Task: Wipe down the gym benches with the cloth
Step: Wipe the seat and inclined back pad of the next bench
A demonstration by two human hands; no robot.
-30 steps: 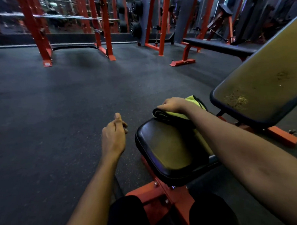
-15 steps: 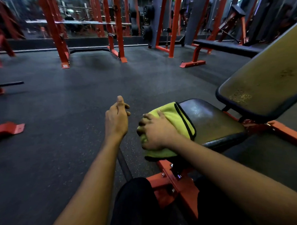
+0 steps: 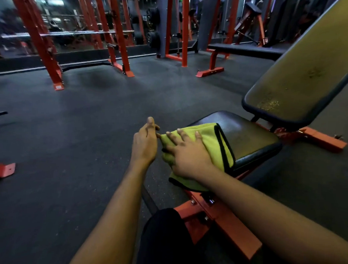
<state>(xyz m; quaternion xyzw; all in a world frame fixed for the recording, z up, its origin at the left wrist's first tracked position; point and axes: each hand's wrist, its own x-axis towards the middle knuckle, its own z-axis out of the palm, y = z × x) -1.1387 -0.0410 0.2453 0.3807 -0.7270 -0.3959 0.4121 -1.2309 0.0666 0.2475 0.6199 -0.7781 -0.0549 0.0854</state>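
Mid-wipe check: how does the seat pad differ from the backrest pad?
The seat pad lies near flat; the backrest pad tilts steeply up. The seat pad carries the green cloth under the right hand; the backrest pad carries nothing. The backrest pad has a speckled patch near its lower edge; the seat pad's bare part looks cleaner. Both sit on one orange frame.

Yellow-green, black-edged cloth (image 3: 212, 145); black seat pad (image 3: 248, 138)
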